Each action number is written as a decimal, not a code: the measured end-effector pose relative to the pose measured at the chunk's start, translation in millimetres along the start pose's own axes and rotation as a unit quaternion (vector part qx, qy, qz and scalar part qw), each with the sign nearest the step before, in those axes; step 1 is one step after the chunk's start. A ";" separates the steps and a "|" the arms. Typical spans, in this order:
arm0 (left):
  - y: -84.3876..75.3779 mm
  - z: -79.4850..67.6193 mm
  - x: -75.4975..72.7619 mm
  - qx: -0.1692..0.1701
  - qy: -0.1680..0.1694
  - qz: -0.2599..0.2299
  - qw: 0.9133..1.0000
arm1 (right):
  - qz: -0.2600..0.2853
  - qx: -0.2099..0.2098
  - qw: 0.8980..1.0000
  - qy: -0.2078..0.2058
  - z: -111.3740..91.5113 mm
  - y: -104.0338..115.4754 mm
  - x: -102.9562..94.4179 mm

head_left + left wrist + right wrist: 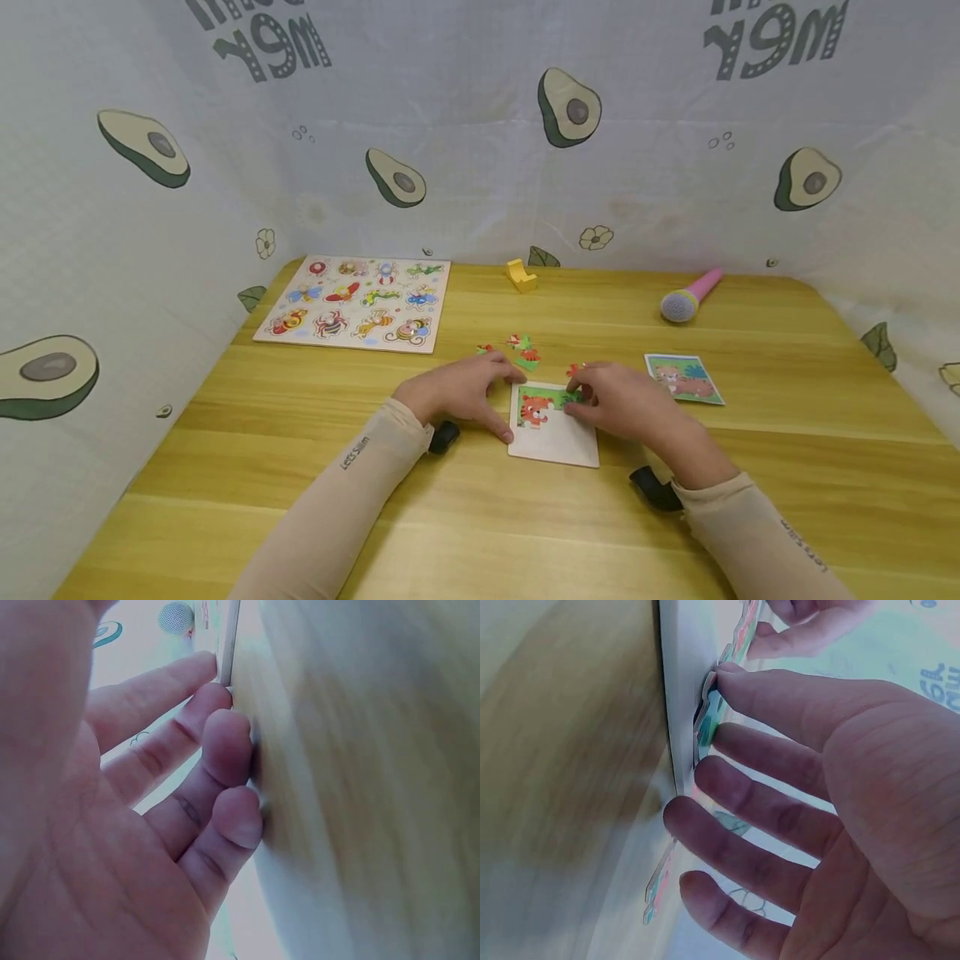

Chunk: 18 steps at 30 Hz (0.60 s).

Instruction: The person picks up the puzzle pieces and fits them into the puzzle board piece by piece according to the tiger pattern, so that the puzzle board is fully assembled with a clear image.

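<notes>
A square puzzle board (555,446) lies on the table, with tiger-picture pieces (536,410) fitted along its upper left. My left hand (465,390) rests at the board's left side, index finger by the upper corner and thumb touching the lower left edge. In the left wrist view, its fingers (227,746) are relaxed, tips on the table. My right hand (626,398) pinches a green puzzle piece (706,724) between thumb and index finger at the board's upper right. The piece's edge is tilted up slightly from the board; the fingers hide part of it.
Loose puzzle pieces (527,357) lie behind the board, and another piece (576,369) near my right fingers. A picture card (684,380) lies to the right. Farther back are an insect peg board (352,304), a yellow block (521,276) and a toy microphone (690,297).
</notes>
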<state>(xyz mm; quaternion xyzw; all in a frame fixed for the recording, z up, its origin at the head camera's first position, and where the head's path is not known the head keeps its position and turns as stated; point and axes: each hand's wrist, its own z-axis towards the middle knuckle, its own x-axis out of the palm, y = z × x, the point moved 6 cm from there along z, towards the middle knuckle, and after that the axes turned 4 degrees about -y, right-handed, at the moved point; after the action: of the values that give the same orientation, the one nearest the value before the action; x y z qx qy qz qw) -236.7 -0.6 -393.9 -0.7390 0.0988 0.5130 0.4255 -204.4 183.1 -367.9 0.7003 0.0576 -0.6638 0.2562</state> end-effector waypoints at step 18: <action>-2.2 0.0 -2.0 -0.001 0.000 0.001 1.000 | 0.042 0.048 0.998 -0.001 2.4 -6.2 0.7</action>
<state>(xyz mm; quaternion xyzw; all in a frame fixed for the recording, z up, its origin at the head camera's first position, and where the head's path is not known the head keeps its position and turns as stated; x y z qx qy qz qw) -236.4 0.1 -391.1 -0.7393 0.0995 0.5133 0.4243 -209.2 187.2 -370.3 0.7133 -0.0043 -0.6548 0.2498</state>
